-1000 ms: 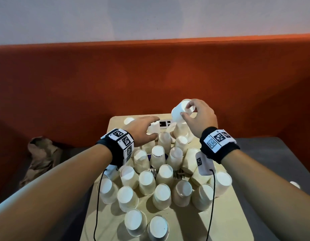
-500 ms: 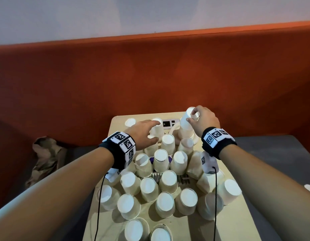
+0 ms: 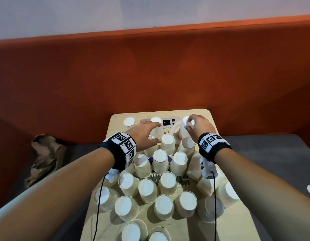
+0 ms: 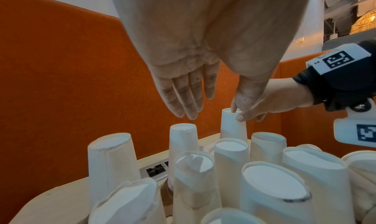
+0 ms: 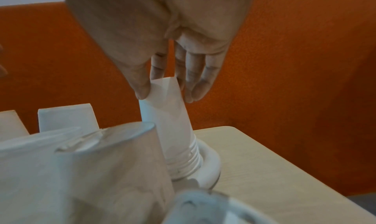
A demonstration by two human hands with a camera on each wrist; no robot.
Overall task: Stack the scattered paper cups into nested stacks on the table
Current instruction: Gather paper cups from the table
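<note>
Several upside-down white paper cups [image 3: 164, 206] crowd the light wooden table [image 3: 229, 228]. At the far right stands a nested stack [image 3: 183, 132] [image 5: 175, 131], its base inside a white plate [image 5: 209, 166]. My right hand [image 3: 187, 124] [image 5: 165, 97] pinches the stack's top cup between thumb and fingers. My left hand [image 3: 158, 132] [image 4: 211, 113] is over a single upturned cup [image 4: 183, 140] at the far middle. Its fingers are straight and spread and, in the left wrist view, just above the cup's base, holding nothing.
A socket panel [image 3: 168, 122] is set into the table's far edge, with one lone cup [image 3: 129, 121] to its left. An orange partition [image 3: 150, 75] rises behind. A crumpled brown bag [image 3: 46, 153] lies on the left seat.
My right hand has brought the raised, tilted cup down onto the nested stack at the far right. My left hand has shifted slightly forward over the single cup.
</note>
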